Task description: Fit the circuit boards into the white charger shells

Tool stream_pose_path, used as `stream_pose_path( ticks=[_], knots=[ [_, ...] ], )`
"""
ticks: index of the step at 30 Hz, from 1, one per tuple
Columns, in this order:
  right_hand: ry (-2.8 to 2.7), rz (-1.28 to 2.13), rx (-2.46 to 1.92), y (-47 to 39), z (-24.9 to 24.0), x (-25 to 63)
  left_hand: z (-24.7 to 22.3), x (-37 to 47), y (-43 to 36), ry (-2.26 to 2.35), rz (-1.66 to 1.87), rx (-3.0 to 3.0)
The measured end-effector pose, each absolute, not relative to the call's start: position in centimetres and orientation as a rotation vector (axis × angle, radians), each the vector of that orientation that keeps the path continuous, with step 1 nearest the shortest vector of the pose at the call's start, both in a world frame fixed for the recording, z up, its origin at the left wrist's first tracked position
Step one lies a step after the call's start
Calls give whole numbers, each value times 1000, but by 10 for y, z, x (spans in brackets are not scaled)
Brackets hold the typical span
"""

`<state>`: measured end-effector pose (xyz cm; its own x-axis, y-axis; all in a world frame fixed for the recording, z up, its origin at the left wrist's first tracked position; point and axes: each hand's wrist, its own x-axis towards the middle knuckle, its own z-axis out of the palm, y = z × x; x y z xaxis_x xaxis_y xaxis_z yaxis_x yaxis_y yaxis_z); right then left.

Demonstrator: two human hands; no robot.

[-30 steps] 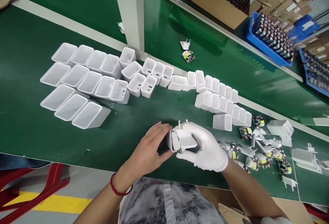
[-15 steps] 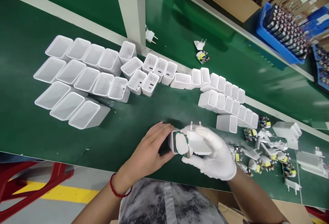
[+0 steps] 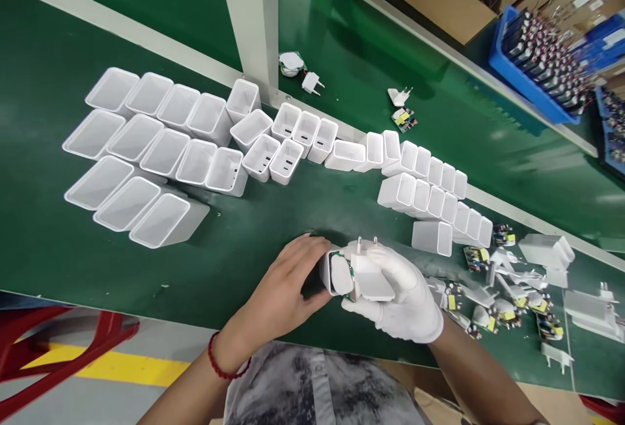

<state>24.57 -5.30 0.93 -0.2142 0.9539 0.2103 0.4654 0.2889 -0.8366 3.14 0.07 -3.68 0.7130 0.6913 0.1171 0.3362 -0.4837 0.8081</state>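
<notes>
My bare left hand point(image 3: 288, 282) is wrapped around a white plastic charger case point(image 3: 326, 272), its open end facing right. A circuit board point(image 3: 342, 274) with a white pad on top sits partly inside that opening. My right hand point(image 3: 400, 295), in a white glove, grips a white plug cover point(image 3: 372, 278) with two metal pins pointing away from me. The cover is right beside the board, outside the case. Fingers hide parts of the case and the cover.
Rows of open white cases point(image 3: 166, 151) stand to the left, with smaller cases point(image 3: 422, 194) at centre right. Loose circuit boards point(image 3: 505, 311) and plug covers lie at right. Behind a metal post point(image 3: 258, 28) are more parts and a blue bin point(image 3: 532, 67).
The board and plug cover have shifted slightly left, the board deeper into the case. Beyond the post, the loose plugs and board have slid right, and a board with a white pad has come into view.
</notes>
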Motion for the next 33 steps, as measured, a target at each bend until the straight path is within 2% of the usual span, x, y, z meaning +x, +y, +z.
stream_pose_path(
  ticks=[24, 33],
  knots=[
    [-2039, 648, -1372, -48, 22, 239, -36, 32, 2, 766, 616, 2091],
    [-1887, 788, -1445, -50, 19, 232, -36, 33, 2, 767, 612, 2086]
  ],
)
